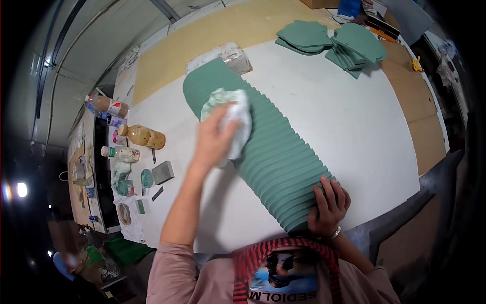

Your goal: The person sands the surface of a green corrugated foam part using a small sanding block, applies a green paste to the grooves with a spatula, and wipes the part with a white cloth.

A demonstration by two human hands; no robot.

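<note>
A long overlapping row of thin green panels (pixel 283 162) with rounded ends slants across the white tabletop, its near end close to my body. My left hand (pixel 217 137) is closed round a crumpled white-and-green cloth (pixel 240 121), which presses on the panels near the far end. At the near right edge of the row, my right hand (pixel 329 205) has its fingers bent over the panel edges and its thumb against them. Behind the far end, a white-wrapped block (pixel 235 58) touches or nearly touches the row; the contact is partly hidden.
More green panels (pixel 304 36) lie in loose piles at the far right. Along the left stand a yellowish bottle (pixel 144 137), a brown-filled bottle (pixel 109 106) and a smaller bottle (pixel 121 153), near a grey block (pixel 162 173). Brown board (pixel 412 106) lines the right edge.
</note>
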